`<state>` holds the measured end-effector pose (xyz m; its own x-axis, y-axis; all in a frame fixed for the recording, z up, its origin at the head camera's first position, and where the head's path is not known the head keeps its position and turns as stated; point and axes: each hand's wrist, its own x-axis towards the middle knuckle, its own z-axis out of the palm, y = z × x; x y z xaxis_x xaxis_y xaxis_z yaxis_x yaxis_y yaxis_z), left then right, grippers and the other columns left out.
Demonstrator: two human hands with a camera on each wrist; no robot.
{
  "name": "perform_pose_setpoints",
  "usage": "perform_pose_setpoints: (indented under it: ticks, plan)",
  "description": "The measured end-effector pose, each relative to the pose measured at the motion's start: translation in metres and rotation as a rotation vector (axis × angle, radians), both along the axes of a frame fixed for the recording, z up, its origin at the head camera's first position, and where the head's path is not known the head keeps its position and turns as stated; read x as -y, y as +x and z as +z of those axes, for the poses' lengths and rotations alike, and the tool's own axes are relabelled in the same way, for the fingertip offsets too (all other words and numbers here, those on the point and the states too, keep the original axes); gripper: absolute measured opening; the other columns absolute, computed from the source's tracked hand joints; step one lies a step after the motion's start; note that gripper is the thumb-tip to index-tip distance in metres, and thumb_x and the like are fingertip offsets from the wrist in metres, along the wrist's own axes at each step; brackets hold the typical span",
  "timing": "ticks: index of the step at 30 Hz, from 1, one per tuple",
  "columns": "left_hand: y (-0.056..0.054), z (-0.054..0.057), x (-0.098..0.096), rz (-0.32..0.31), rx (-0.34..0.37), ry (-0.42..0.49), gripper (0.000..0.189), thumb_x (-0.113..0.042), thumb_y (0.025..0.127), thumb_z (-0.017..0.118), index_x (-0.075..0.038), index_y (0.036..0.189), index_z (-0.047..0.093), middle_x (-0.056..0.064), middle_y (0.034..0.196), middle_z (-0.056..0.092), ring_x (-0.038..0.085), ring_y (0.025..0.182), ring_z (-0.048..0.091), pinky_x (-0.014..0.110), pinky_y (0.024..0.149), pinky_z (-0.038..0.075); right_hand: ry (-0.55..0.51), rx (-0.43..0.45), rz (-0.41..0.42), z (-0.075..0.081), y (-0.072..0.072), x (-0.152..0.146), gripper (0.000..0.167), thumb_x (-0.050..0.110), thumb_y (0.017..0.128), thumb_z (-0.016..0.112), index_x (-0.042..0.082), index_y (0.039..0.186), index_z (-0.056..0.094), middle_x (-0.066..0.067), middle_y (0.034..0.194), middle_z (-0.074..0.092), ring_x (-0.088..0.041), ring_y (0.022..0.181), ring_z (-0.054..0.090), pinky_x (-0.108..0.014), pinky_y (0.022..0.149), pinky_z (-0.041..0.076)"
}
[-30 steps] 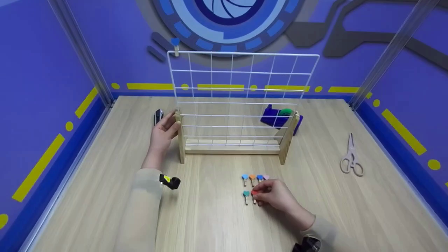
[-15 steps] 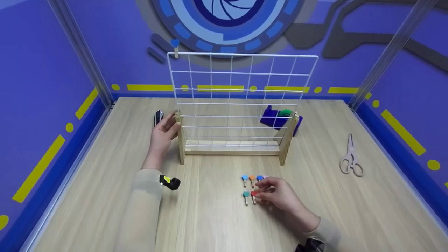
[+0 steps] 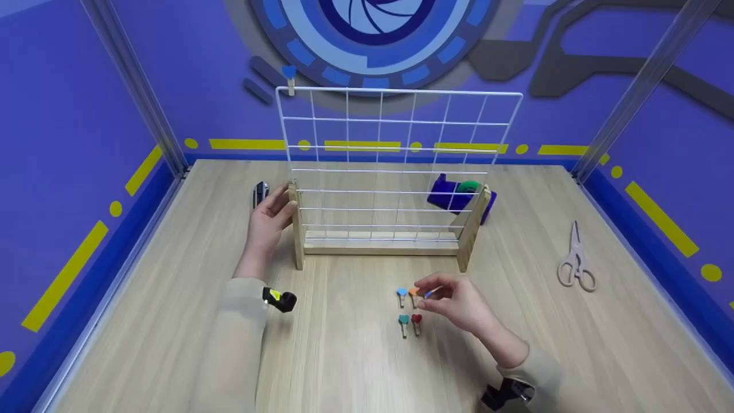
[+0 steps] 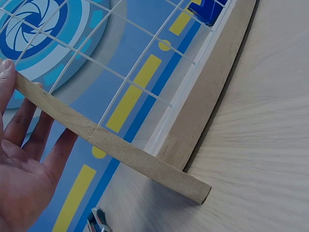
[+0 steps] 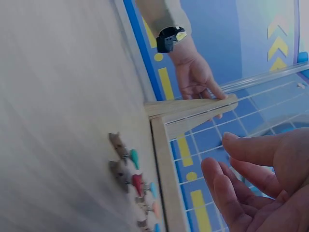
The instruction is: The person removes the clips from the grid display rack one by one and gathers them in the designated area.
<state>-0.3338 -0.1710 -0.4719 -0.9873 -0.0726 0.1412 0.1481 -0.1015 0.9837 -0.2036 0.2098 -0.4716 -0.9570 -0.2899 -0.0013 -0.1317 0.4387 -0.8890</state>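
Observation:
My left hand [image 3: 268,223] grips the left wooden upright [image 4: 120,148] of a stand, thumb in front and fingers behind. The stand carries a white wire grid [image 3: 401,91], with a blue heart clothespin [image 3: 289,72] clipped at its top left corner. Low over the table, my right hand [image 3: 456,301] has loosely bent fingers, with nothing between them in the right wrist view. It overlaps the back row of small heart clothespins: light blue [image 3: 401,292], orange [image 3: 413,292] and a partly covered blue one [image 3: 428,294]. In front lie a teal clothespin [image 3: 403,319] and a red clothespin [image 5: 137,182].
Behind the stand's right upright is a dark blue tape dispenser [image 3: 447,194] with a green roll. Scissors [image 3: 576,261] lie on the table's right side. A dark and silver object [image 3: 261,192], partly hidden, is beyond my left hand. Blue panels surround the table.
My right hand has let go of the red clothespin, which stays on the table, and has moved up and back over the rear row. My left hand keeps its grip on the upright.

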Motion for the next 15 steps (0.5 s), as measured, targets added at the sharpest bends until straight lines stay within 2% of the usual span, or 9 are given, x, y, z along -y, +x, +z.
perform_pose_setpoints:
  ticks: [3,6,11,15]
  plan:
    - [-0.001,-0.001,-0.001,0.001,0.003,0.009,0.055,-0.008,0.102,0.063,-0.013,0.155,0.047,0.015,0.153,0.055,0.0,0.117,0.063,0.019,0.094,0.056,-0.012,-0.013,0.008,0.01,-0.003,0.003,0.03,0.008,0.088,0.08,0.0,0.116,0.073,-0.022,0.11,0.075,-0.017,0.087,0.07,-0.021,0.065,0.056]
    - [-0.001,-0.001,-0.001,0.004,0.005,0.009,0.055,-0.009,0.102,0.063,-0.014,0.155,0.047,0.016,0.152,0.055,-0.001,0.116,0.063,0.019,0.094,0.056,-0.022,-0.038,0.026,0.021,-0.007,0.006,0.029,0.008,0.088,0.08,0.002,0.116,0.073,-0.023,0.112,0.074,-0.018,0.087,0.071,-0.022,0.065,0.056]
    - [-0.001,-0.001,-0.001,0.007,0.006,0.01,0.055,-0.011,0.101,0.065,-0.014,0.154,0.048,0.016,0.152,0.056,0.0,0.115,0.064,0.02,0.095,0.056,-0.043,-0.107,0.073,0.039,-0.016,0.011,0.027,0.007,0.09,0.079,0.001,0.116,0.073,-0.023,0.113,0.074,-0.018,0.091,0.072,-0.02,0.076,0.059]
    - [-0.001,0.0,0.0,0.003,0.009,-0.004,0.056,-0.012,0.102,0.065,-0.014,0.155,0.047,0.015,0.153,0.055,0.004,0.12,0.063,0.02,0.096,0.056,-0.047,-0.172,0.075,0.058,-0.025,0.017,0.027,0.007,0.09,0.078,0.001,0.116,0.073,-0.02,0.113,0.075,-0.016,0.094,0.071,-0.02,0.08,0.059]
